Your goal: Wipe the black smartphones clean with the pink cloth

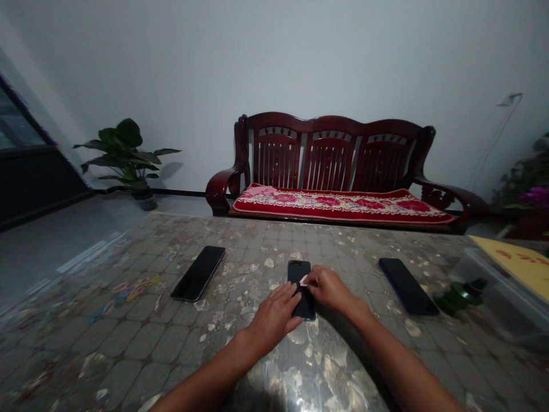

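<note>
A patterned desk [141,337] fills the foreground, its broad surface leaving room around each object. Beyond it stands a carved dark-wood settee [330,127], a red floral mat [326,203] spread along its seat, presumably as padding. At the desk's right side sits a clear plastic box [506,303] with a yellow card [514,260] over its top.

The person's left hand [277,309] lies with fingers extended, not clenched, over the left edge of the middle smartphone [307,309], probably to keep it from sliding. The right hand [330,286] comes in from the other side, leaving the phone's top end uncovered.

That middle phone lies flat between the hands; a left smartphone [199,273] and a right smartphone [407,286] rest well apart from it, perhaps to give both arms space. A green bottle [457,297] is beside the box. Coloured rubber bands [138,290] lie loosely grouped at left. Smallest is a pale pink piece [304,280]: the right hand's grip is pinched closed on it, fingertip control suiting something so small, against the phone's upper half.
</note>
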Tool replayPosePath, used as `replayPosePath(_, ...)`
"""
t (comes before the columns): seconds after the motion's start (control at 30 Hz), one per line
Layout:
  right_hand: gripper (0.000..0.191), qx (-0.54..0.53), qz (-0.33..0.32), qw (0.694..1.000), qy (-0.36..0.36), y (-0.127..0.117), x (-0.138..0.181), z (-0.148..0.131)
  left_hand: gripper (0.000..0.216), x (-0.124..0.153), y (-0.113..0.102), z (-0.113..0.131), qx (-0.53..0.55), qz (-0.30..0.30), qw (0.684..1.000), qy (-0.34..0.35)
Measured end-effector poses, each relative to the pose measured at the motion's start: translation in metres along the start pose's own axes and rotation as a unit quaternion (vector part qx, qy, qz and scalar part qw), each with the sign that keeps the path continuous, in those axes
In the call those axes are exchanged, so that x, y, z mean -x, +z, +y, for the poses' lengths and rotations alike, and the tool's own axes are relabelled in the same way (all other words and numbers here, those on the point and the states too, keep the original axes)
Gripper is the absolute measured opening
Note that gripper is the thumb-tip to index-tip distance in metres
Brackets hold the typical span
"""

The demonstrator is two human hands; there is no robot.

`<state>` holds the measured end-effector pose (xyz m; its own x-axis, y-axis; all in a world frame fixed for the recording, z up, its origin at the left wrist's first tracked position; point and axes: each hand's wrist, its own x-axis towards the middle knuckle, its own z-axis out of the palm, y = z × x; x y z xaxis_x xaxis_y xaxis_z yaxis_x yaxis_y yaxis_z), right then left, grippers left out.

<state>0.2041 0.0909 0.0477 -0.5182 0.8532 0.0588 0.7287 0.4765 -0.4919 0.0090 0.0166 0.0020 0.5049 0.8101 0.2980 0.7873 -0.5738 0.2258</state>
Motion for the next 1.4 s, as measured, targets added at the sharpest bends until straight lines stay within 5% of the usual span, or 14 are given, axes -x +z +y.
replayPosePath(0.1,0.02,-0.169,0.067,0.983,0.015,0.011,0.001,0.011,0.053,0.0,-0.001,0.001,-0.002,-0.007,1.0,-0.005)
replayPosePath(0.23,0.038,-0.392,0.2,0.891,0.112,0.031,-0.003,0.025,0.054,0.001,-0.004,0.0,0.013,-0.013,1.0,-0.01)
replayPosePath(0.47,0.041,-0.496,0.279,0.81,0.137,0.035,-0.001,0.029,0.036,-0.011,-0.023,-0.012,0.136,-0.031,0.987,-0.08)
replayPosePath(0.6,0.041,-0.538,0.29,0.778,0.145,0.033,-0.003,0.027,0.044,-0.024,-0.029,-0.029,0.139,-0.021,0.986,-0.091)
replayPosePath(0.87,0.041,-0.577,0.303,0.742,0.154,0.032,-0.004,0.031,0.092,-0.076,-0.028,-0.058,0.026,-0.12,0.992,0.021)
replayPosePath(1.07,0.042,-0.595,0.305,0.727,0.154,0.032,-0.005,0.032,0.1,-0.11,-0.032,-0.05,-0.059,-0.228,0.967,0.097)
replayPosePath(1.2,0.042,-0.604,0.299,0.722,0.157,0.032,-0.005,0.032,0.09,-0.112,-0.039,-0.05,-0.081,-0.243,0.963,0.083)
replayPosePath(1.4,0.042,-0.611,0.301,0.714,0.163,0.031,-0.004,0.034,0.083,-0.083,-0.053,-0.056,-0.098,-0.214,0.971,-0.048)
